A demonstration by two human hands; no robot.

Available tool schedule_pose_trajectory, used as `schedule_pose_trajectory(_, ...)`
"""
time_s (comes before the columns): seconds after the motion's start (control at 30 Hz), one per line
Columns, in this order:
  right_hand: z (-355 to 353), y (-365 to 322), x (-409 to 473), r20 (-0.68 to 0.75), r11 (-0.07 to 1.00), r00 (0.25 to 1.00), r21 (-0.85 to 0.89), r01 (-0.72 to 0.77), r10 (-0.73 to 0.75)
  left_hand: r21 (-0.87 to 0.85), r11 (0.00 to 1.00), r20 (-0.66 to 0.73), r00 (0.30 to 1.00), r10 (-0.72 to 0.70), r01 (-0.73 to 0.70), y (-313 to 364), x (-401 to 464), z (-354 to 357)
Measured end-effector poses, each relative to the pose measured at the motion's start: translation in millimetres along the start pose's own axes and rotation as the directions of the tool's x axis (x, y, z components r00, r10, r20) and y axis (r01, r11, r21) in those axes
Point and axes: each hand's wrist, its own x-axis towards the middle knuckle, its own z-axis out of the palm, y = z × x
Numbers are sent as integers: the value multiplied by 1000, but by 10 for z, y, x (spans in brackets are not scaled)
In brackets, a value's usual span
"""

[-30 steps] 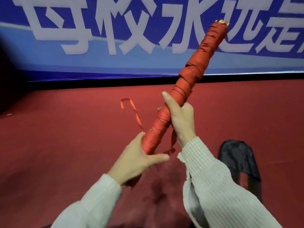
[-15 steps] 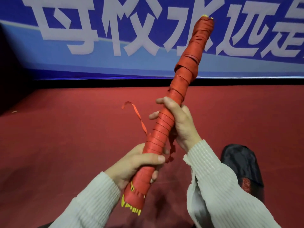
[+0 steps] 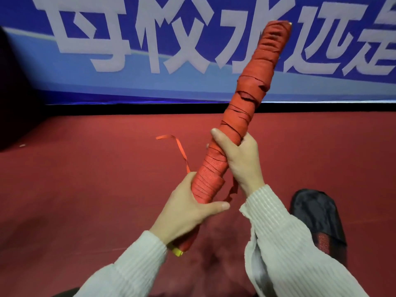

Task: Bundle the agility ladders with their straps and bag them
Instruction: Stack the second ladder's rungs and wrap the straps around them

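A person in ribbed white sleeves holds a strap-wound agility ladder bundle [image 3: 240, 129] above a red floor [image 3: 85, 189], readying it for bagging. Nearest, at 6 o'clock, the left hand [image 3: 188, 213] wraps fingers and thumb around the bundle's lower end, where yellow rung tips [image 3: 177, 251] peek out below the palm. Just above, the right hand [image 3: 240, 161] grips the shaft from the 3 o'clock side, thumb laid along it. The bundle's long axis runs from 7 o'clock up to 1 o'clock, its far end pointing toward a blue banner [image 3: 107, 82]. A loose orange strap tail [image 3: 180, 148] curls away at 10 o'clock from the left hand, seemingly still to be tucked. The black mesh bag [image 3: 317, 219] lies on the floor at 4 o'clock, nearer the right hand, well apart from the bundle's lower end.
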Motion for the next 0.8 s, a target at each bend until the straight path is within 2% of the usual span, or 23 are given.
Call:
schedule_pose_trajectory(0.03, -13, -13, -15, 79, 993, 997, 111, -29, 21, -80, 997, 53, 999, 2, 3, 9, -18, -17)
schedule_pose_trajectory(0.07, -14, -62, -44, 188, 965, 980, 238, -109, 64, -244, 967, 167, 985, -29, 70, 54, -56, -44)
schedule_pose_trajectory(0.1, 5, -119, -76, 267, 935, 958, 300, -190, 109, -399, 902, 290, 956, -49, 167, 78, -83, -82)
schedule_pose_trajectory(0.13, 33, -146, -101, 296, 923, 945, 307, -233, 140, -475, 851, 348, 936, -55, 226, 120, -104, -118)
schedule_pose_trajectory(0.17, 65, -118, -107, 278, 935, 948, 270, -232, 155, -471, 847, 346, 935, -80, 246, 130, -112, -130)
schedule_pose_trajectory(0.2, 103, -62, -88, 194, 966, 971, 188, -178, 141, -418, 880, 287, 952, -107, 225, 134, -108, -109)
schedule_pose_trajectory(0.23, 123, -17, -61, 78, 991, 992, 82, -102, 95, -284, 946, 171, 979, -110, 156, 93, -78, -69)
schedule_pose_trajectory(0.27, 127, 2, -42, -7, 998, 999, 17, -54, 54, -62, 995, 23, 997, -70, 72, 80, -75, -24)
schedule_pose_trajectory(0.3, 97, 20, -21, -44, 1000, 999, 5, -29, 29, 98, 995, -55, 998, 5, 1, 52, -68, 13)
schedule_pose_trajectory(0.33, 53, 23, -2, -30, 998, 999, 57, -22, 24, 142, 989, -63, 997, 40, -31, 29, -57, 29)
schedule_pose_trajectory(0.37, 1, 0, -5, 42, 987, 998, 154, -53, 47, 18, 999, -20, 999, 30, -30, 27, -61, 22)
schedule_pose_trajectory(0.4, -39, -29, -12, 157, 960, 985, 257, -111, 72, -186, 982, 73, 997, -19, 32, 59, -77, -12)
schedule_pose_trajectory(0.43, -51, -69, -29, 270, 935, 959, 311, -172, 86, -419, 900, 202, 978, -41, 124, 67, -84, -60)
schedule_pose_trajectory(0.47, -40, -84, -52, 343, 925, 935, 321, -206, 89, -568, 797, 312, 950, -23, 206, 100, -107, -111)
schedule_pose_trajectory(0.5, -7, -73, -67, 357, 929, 931, 313, -196, 76, -633, 729, 372, 928, -11, 262, 100, -114, -146)
schedule_pose_trajectory(0.53, 30, -39, -59, 318, 947, 946, 285, -149, 53, -633, 720, 390, 921, -22, 285, 123, -116, -150)
schedule_pose_trajectory(0.57, 58, -2, -37, 239, 976, 971, 207, -69, 18, -594, 756, 362, 930, -53, 275, 108, -91, -120)
schedule_pose_trajectory(0.6, 77, 28, -16, 143, 996, 989, 89, 20, -33, -488, 842, 291, 952, -91, 230, 127, -84, -71)
schedule_pose_trajectory(0.63, 79, 57, 8, 64, 997, 996, -33, 70, -67, -333, 930, 161, 981, -105, 154, 117, -63, -10)
schedule_pose_trajectory(0.67, 74, 75, 20, 15, 992, 997, -102, 80, -79, -194, 977, 47, 996, -76, 84, 80, -54, 44)
schedule_pose_trajectory(0.7, 59, 74, 11, 23, 995, 998, -79, 68, -66, -145, 989, -13, 999, -36, 33, 45, -62, 83)
schedule_pose_trajectory(0.73, 49, 35, -15, 87, 999, 996, 46, 18, -22, -199, 979, 5, 999, -41, 42, 60, -85, 76)
schedule_pose_trajectory(0.8, 73, -69, -84, 295, 939, 948, 275, -205, 121, -503, 838, 259, 962, -88, 211, 103, -124, -38)
